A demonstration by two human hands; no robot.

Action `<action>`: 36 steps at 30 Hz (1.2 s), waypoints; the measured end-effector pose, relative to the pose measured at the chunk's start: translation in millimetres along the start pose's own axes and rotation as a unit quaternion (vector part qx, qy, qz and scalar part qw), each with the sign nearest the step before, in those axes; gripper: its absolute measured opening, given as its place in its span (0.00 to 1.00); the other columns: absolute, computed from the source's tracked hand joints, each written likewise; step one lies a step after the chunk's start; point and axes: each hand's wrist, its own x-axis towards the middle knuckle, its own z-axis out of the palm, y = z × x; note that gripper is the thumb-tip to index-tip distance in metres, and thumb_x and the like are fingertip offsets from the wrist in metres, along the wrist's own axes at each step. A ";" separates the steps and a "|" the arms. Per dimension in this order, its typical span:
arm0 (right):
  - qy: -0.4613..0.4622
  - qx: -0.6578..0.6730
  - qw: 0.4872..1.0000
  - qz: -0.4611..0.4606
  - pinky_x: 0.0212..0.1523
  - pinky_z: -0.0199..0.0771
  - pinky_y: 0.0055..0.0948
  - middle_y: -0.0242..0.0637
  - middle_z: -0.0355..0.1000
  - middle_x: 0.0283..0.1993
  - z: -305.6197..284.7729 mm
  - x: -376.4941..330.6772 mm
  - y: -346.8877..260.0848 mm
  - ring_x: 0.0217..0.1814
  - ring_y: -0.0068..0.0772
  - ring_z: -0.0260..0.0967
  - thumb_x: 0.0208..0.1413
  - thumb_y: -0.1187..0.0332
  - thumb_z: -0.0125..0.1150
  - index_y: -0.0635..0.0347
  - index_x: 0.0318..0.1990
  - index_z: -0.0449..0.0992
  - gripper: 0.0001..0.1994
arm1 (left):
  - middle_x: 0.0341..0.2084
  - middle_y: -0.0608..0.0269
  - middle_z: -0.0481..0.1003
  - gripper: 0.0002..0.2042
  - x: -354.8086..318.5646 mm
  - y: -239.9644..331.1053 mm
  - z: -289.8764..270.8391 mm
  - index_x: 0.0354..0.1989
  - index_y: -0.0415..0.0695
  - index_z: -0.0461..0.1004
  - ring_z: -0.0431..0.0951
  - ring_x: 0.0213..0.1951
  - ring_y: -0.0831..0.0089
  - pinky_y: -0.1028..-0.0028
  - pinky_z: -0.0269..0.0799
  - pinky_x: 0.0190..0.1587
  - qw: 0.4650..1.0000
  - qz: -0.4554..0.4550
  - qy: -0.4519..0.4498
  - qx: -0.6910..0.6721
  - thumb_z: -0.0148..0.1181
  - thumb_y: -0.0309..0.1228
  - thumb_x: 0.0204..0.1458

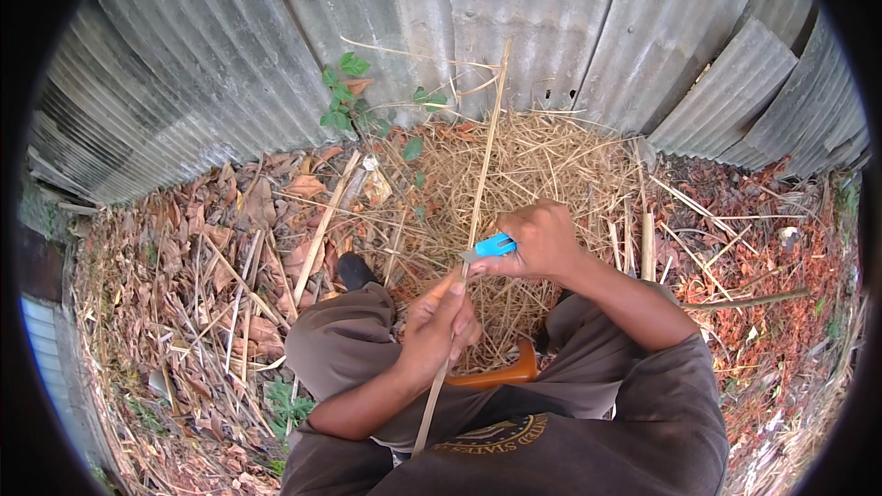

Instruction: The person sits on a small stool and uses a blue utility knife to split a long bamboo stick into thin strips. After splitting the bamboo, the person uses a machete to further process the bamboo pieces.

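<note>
My left hand (pixel 437 323) is closed around a long, thin, pale strip (pixel 484 163) that looks like split bamboo. One end of the strip runs down past my lap, and the other reaches up toward the metal fence. In my right hand (pixel 536 237) is a blue box cutter (pixel 494 246), gripped close to the fingers of my left hand. Its short blade meets the strip just above those fingers. Whether the blade has bitten into the strip is too small to tell.
A heap of straw-like shavings (pixel 551 152) lies between my knees and a corrugated metal fence (pixel 514 18). Part of an orange plastic seat (pixel 501 369) shows beneath me. Dry leaves (pixel 262 207) and loose sticks cover the left ground. A green plant (pixel 340 110) grows by the fence.
</note>
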 end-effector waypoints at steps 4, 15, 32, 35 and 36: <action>0.007 -0.036 0.998 0.060 0.16 0.64 0.37 0.35 0.62 0.10 2.2 6.5 14.5 0.12 0.41 0.65 0.43 0.28 0.55 0.54 0.13 0.66 0.34 | 0.14 0.73 0.56 0.19 -4.6 2.1 6.7 0.62 0.40 0.60 0.52 0.09 0.85 0.80 0.52 0.19 1.000 -0.013 0.020 -0.004 0.41 0.35 0.66; 0.039 -0.089 0.982 0.160 0.16 0.66 0.41 0.37 0.62 0.08 -6.2 14.6 53.1 0.11 0.41 0.65 0.45 0.25 0.48 0.56 0.13 0.70 0.38 | 0.14 0.73 0.58 0.21 -16.6 -7.3 3.4 0.64 0.41 0.58 0.56 0.12 0.86 0.82 0.54 0.16 0.988 0.002 -0.009 0.152 0.42 0.36 0.66; 0.009 -0.074 0.972 0.222 0.18 0.68 0.42 0.38 0.64 0.09 -11.9 18.0 63.6 0.13 0.43 0.68 0.46 0.26 0.48 0.56 0.14 0.72 0.37 | 0.13 0.73 0.58 0.20 -20.6 -6.5 4.1 0.64 0.41 0.59 0.55 0.10 0.86 0.82 0.55 0.15 0.986 0.012 -0.010 0.164 0.41 0.34 0.66; 0.001 -0.069 0.980 0.185 0.18 0.67 0.42 0.40 0.65 0.10 -9.0 13.8 57.8 0.14 0.44 0.68 0.47 0.26 0.46 0.55 0.15 0.74 0.37 | 0.13 0.73 0.58 0.20 -19.8 -5.6 4.9 0.64 0.39 0.59 0.54 0.10 0.86 0.81 0.57 0.17 0.984 0.020 -0.016 0.177 0.40 0.34 0.67; -0.006 -0.056 0.984 0.167 0.18 0.67 0.42 0.40 0.65 0.10 -6.0 9.3 44.8 0.14 0.44 0.68 0.47 0.26 0.45 0.55 0.15 0.74 0.37 | 0.12 0.73 0.57 0.20 -19.8 -5.2 5.1 0.64 0.38 0.59 0.53 0.10 0.85 0.81 0.58 0.19 0.983 0.019 -0.012 0.183 0.40 0.34 0.67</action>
